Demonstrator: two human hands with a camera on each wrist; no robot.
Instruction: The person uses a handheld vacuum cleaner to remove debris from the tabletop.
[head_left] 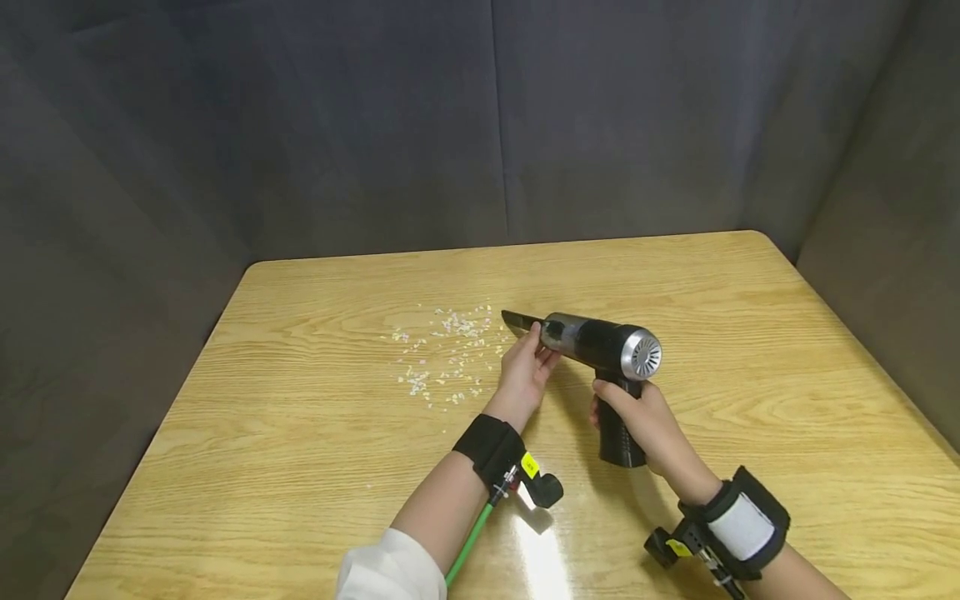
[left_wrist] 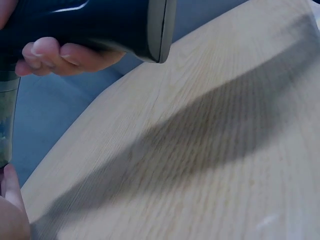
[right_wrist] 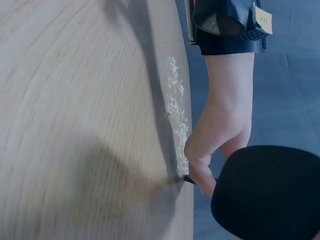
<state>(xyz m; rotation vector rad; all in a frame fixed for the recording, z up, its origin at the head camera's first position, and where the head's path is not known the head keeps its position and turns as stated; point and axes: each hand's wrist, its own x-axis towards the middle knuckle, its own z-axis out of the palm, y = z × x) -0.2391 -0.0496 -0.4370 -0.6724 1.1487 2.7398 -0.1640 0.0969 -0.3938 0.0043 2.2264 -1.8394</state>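
Note:
A black handheld vacuum cleaner (head_left: 600, 340) with a silver vented end is held above the table, its flat nozzle (head_left: 514, 318) pointing left. My right hand (head_left: 647, 423) grips its handle, the thumb lying near the top. At the front, my left hand (head_left: 521, 373) holds the vacuum where the nozzle meets the clear section. Small pale paper bits (head_left: 459, 327) lie scattered left of the nozzle tip. In the left wrist view, fingers of the right hand (left_wrist: 70, 56) wrap the handle. The handle's base (right_wrist: 270, 195) covers part of the right wrist view.
A wood-grain table (head_left: 262, 417) carries everything. Dark grey curtains (head_left: 375, 125) stand behind it and at both sides. A green cable (head_left: 470, 546) runs from the left wrist's black strap (head_left: 491, 450). The right wrist wears a similar strap (head_left: 742, 525).

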